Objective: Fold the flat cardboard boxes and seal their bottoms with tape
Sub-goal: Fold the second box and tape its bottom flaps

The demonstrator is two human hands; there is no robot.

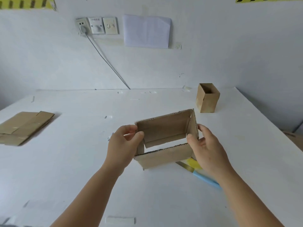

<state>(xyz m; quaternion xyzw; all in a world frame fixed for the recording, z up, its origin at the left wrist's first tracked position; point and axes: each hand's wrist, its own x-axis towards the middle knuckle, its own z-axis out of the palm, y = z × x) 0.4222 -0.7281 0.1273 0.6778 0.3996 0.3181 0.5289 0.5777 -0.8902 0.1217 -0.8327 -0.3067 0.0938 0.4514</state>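
1. Cardboard box point(165, 141) is held above the middle of the white surface point(82, 161), opened from flat into a rectangular sleeve; the surface shows through the gap at its lower end.
2. Left hand point(123, 145) clamps the left end wall, thumb over the upper rim and fingers outside. Right hand point(205, 148) clamps the right end wall in the same way, thumb hooked inside the corner.
3. One long flap on the far side appears partly turned inward at the lower end; the near side does not appear closed. Judgement: the step in hand is squaring the sleeve and folding the bottom flaps. No tape is on this box as far as can be seen.
4. Flat cardboard blanks point(24, 126) lie stacked at the left of the surface, well apart from the hands, not yet folded.
5. Standing box point(207, 100) sits upright at the far right of the surface, open end up.
6. Yellow-and-blue object point(198, 169) lies on the surface just beside the right hand, partly hidden; its kind cannot be told.
7. Next move, as a judgement: turn the remaining bottom flaps in until the long flaps meet, hold the seam shut with one hand, then lay tape along it. No tape roll is visible.
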